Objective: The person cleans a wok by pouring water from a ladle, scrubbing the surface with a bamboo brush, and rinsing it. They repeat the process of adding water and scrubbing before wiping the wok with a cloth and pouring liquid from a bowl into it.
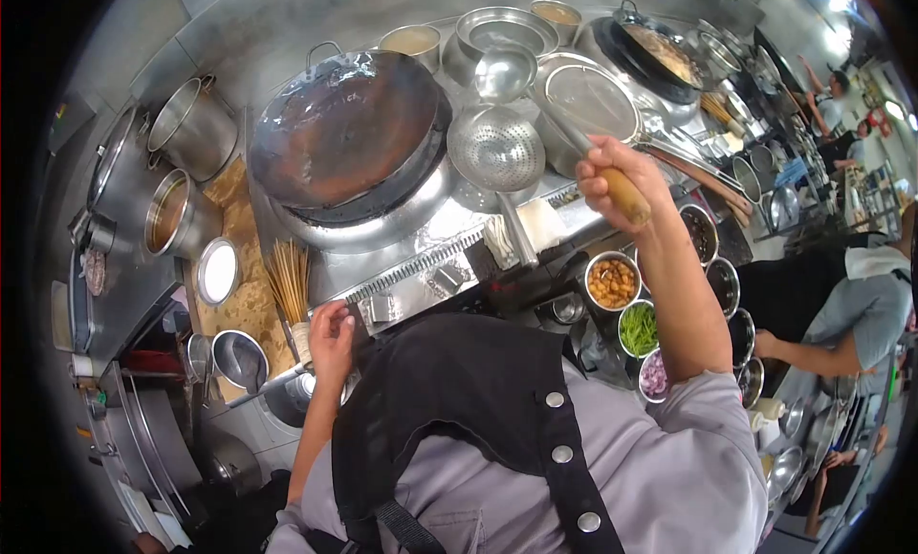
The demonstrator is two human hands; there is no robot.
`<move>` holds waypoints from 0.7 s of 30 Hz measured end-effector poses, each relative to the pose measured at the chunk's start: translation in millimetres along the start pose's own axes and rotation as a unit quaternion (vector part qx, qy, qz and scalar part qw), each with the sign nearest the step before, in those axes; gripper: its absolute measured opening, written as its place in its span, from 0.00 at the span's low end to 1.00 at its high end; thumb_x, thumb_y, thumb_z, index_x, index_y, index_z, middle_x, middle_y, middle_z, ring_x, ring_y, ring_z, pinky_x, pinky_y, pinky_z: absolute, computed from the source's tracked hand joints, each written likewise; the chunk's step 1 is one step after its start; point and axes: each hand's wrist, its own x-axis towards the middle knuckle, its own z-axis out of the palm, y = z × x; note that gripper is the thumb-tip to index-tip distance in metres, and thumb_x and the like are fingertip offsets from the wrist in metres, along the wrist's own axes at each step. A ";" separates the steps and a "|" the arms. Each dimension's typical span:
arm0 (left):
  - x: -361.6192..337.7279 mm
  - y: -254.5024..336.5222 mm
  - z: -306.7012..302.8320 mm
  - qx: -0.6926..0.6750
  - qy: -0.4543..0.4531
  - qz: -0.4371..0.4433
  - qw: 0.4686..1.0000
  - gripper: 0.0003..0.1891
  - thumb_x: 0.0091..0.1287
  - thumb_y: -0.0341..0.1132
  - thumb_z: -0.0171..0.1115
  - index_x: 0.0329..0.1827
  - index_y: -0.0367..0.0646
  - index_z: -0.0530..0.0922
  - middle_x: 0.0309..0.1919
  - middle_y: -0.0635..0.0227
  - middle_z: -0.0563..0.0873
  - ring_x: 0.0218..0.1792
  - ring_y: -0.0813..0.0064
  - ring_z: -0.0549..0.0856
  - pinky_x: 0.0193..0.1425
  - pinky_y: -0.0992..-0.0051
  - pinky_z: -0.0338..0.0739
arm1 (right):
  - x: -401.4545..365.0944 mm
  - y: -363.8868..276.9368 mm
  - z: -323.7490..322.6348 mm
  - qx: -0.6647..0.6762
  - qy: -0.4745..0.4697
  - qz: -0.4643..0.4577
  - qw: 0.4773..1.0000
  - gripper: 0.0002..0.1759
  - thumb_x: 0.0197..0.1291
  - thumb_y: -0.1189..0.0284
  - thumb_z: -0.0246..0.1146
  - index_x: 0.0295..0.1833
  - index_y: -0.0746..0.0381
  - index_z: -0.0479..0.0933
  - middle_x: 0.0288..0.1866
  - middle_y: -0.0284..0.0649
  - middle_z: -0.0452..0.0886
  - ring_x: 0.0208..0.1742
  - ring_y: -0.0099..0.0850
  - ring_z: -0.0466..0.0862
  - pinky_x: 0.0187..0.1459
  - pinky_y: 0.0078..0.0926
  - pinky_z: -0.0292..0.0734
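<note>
My right hand (617,183) is closed round the wooden handle of a steel ladle (505,73), whose bowl hangs above a perforated skimmer (497,150). Left of the skimmer a large dark wok (349,133) sits on the stove, with a reddish sheen inside. My left hand (331,334) is low at the stove's front edge, fingers apart and slightly curled, beside a bamboo brush (289,277). Nothing shows in it. A round mesh strainer (585,100) lies right of the ladle bowl.
Steel pots (194,129) stand at the left. Bowls of browned cubes (612,282), green slices (639,328) and chopped purple pieces (654,376) sit near my right forearm. A second wok (660,57) is at the back right. A co-worker's arm (808,353) reaches toward the bowls.
</note>
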 end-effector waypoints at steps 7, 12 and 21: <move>-20.5 -33.4 -21.3 -0.066 -0.001 -0.005 0.998 0.14 0.70 0.24 0.63 0.58 0.37 0.79 0.55 0.65 0.80 0.52 0.75 0.83 0.57 0.76 0.78 | -79.9 94.1 -9.6 -0.377 0.097 -0.034 0.921 0.39 0.61 0.79 0.60 0.77 0.61 0.57 0.34 0.40 0.80 0.24 0.29 0.80 0.26 0.23 0.75; -45.6 -47.8 -31.6 -0.094 -0.011 -0.025 0.995 0.14 0.70 0.24 0.63 0.57 0.37 0.80 0.54 0.66 0.80 0.51 0.76 0.83 0.56 0.77 0.78 | -92.8 211.2 -83.5 -0.627 0.178 -0.079 0.754 0.43 0.55 0.78 0.65 0.79 0.56 0.62 0.52 0.51 0.84 0.52 0.46 0.85 0.55 0.38 0.78; -36.8 -49.7 -84.3 0.008 0.047 0.034 0.998 0.13 0.70 0.25 0.62 0.56 0.37 0.80 0.54 0.65 0.81 0.50 0.76 0.81 0.53 0.76 0.77 | -99.4 264.1 -126.6 -0.747 0.187 -0.100 0.630 0.44 0.55 0.73 0.68 0.79 0.48 0.62 0.48 0.51 0.82 0.48 0.51 0.83 0.49 0.46 0.79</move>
